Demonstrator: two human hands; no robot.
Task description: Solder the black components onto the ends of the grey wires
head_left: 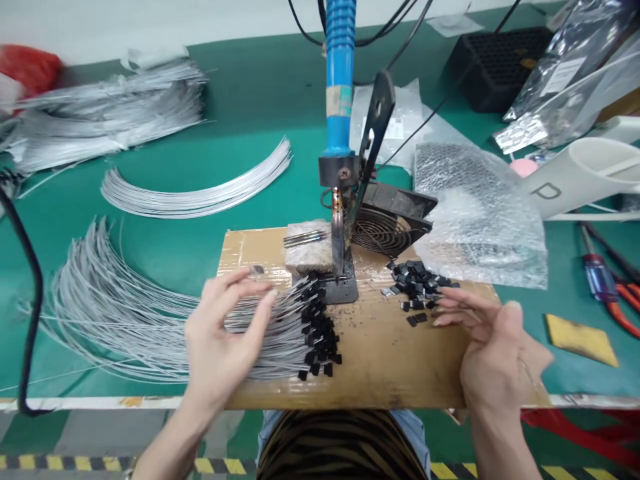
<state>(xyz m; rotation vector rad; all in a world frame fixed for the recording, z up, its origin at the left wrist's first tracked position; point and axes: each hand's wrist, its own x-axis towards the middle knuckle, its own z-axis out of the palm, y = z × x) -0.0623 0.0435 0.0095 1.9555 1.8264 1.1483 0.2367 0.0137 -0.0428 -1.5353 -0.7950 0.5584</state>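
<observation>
My left hand [225, 327] is over a bundle of thin grey wires [140, 320], thumb and fingers apart and nothing visible between them. Many of these wires end in small black connector pieces [320, 333], gathered to the right of that hand. My right hand [493, 340] is open, its fingertips at the right edge of a loose pile of small black pieces [417, 280]. Between my hands, a soldering iron with a blue handle [341, 67] is fixed pointing down, its tip above a dark metal plate [343, 291]. Both work on a cardboard sheet [400, 367].
Behind the iron stand a small fan [385, 227] and a whitish block [309, 247]. More wire bundles [200, 197] lie at the back left. Bubble wrap [480, 213], a yellow sponge [583, 339], a screwdriver [597, 273] and a white tube [585, 177] are on the right.
</observation>
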